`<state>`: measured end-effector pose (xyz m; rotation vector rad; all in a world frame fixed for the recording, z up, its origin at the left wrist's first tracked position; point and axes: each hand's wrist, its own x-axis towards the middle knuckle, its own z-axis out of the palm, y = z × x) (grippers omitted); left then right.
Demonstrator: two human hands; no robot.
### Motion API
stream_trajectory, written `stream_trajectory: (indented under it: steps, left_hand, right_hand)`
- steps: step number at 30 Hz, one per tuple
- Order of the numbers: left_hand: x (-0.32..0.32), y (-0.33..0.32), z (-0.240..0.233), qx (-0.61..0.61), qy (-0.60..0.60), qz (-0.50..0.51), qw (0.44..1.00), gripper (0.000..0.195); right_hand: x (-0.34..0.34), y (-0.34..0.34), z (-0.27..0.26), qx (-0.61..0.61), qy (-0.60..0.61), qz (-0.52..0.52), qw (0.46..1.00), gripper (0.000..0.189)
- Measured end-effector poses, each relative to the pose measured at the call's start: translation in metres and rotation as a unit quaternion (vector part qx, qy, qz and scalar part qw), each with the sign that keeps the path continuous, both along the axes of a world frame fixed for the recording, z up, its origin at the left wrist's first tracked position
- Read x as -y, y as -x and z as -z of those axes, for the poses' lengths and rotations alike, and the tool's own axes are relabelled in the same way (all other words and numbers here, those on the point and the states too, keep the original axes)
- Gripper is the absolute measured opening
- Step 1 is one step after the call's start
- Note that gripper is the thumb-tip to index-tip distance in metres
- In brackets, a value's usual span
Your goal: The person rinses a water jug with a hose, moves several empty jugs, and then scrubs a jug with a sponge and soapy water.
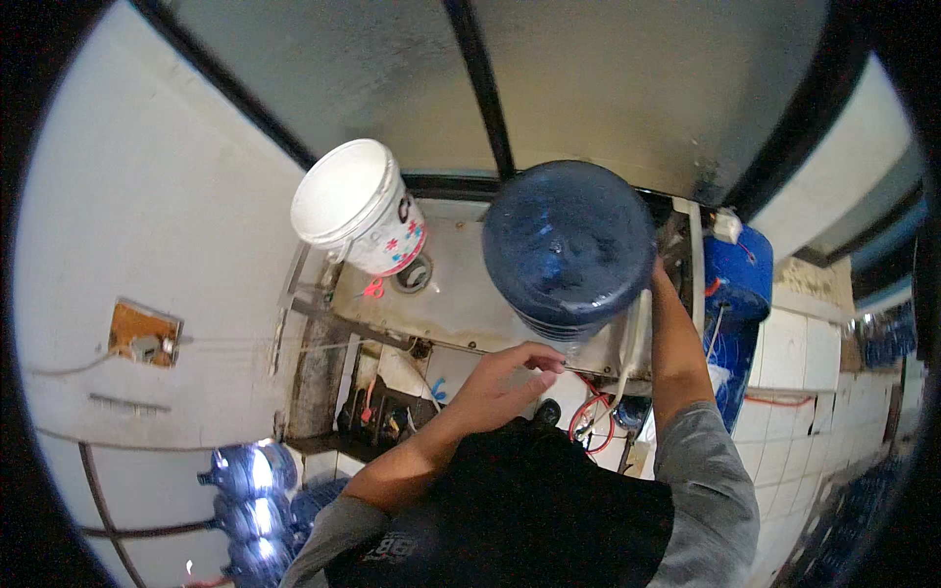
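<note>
A large blue plastic water jug [566, 242] stands upside down, base towards the camera, over a metal counter [456, 294]. My right hand [656, 270] is at the jug's right side, mostly hidden behind it, so its grip cannot be made out. Below the jug's lower left, near the counter's front edge, my left hand [523, 375] has its fingers curved and thumb apart, with nothing in it. A white bucket with a flower pattern [382, 235] stands left of the jug. Beside its base are a roll of tape [413, 274] and red-handled scissors [374, 287].
Several blue water jugs [257, 470] are stacked at the lower left. A blue drum [739, 272] stands right of the counter. A pale hose [634, 345] runs down the counter's right side, near a coiled red hose [610, 434]. Framed glass rises behind.
</note>
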<state>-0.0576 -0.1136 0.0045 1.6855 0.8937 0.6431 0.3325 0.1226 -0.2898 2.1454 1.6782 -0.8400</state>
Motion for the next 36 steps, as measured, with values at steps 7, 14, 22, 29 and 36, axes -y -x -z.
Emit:
stream_trajectory:
  steps: [7, 14, 22, 29, 36]
  left_hand:
    - [-0.019, -0.067, -0.029, -0.075, -0.254, 0.160, 0.951, 0.047]
    - [-0.105, -0.123, 0.015, -0.212, -0.428, 0.063, 0.876, 0.070]
    - [-0.222, -0.005, 0.013, -0.308, -0.280, -0.115, 0.902, 0.092]
    - [-0.249, 0.047, 0.091, 0.063, 0.145, -0.093, 0.983, 0.078]
    - [-0.182, 0.009, 0.295, 0.331, 0.355, -0.243, 0.840, 0.073]
  right_hand:
    - [-0.023, 0.002, 0.006, -0.067, -0.138, 0.066, 0.986, 0.046]
    - [0.091, 0.100, -0.213, -0.709, -0.308, 0.301, 0.559, 0.056]
    - [0.118, 0.145, -0.174, -0.596, -0.388, 0.260, 0.653, 0.055]
    - [0.115, 0.150, -0.096, -0.339, -0.629, 0.253, 0.652, 0.059]
    - [0.134, 0.181, -0.143, -0.601, -0.486, 0.426, 0.470, 0.055]
